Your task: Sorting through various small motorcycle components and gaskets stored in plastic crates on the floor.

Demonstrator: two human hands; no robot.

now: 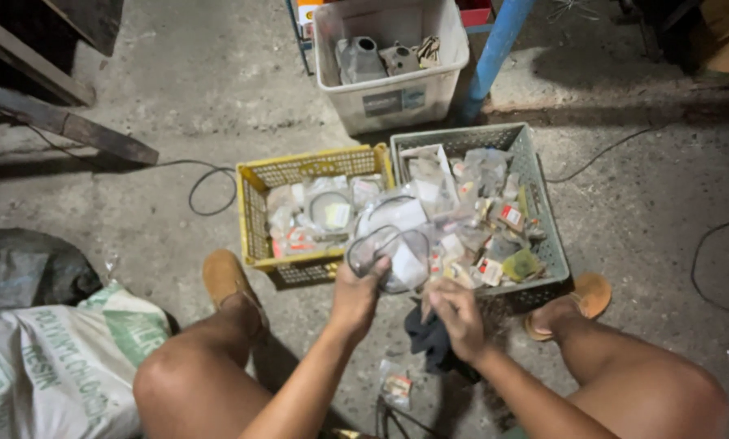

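The left hand (355,294) is clamped on a clear bag with a ring gasket (389,256) right over the grey crate (543,236), and the right hand (455,315) has its fingers pinched together beside it. Probably best to keep the bag flat so nothing kinks. Further back sit the yellow crate (255,211) and white bin (389,102).

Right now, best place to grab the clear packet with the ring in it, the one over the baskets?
Probably the clear packet is best pinched at its near lower edge, coming from the person's side. The left hand already grips it there, and the flat film hangs over the gap between yellow basket and grey basket, so that edge is free. The right hand sits just beside it.
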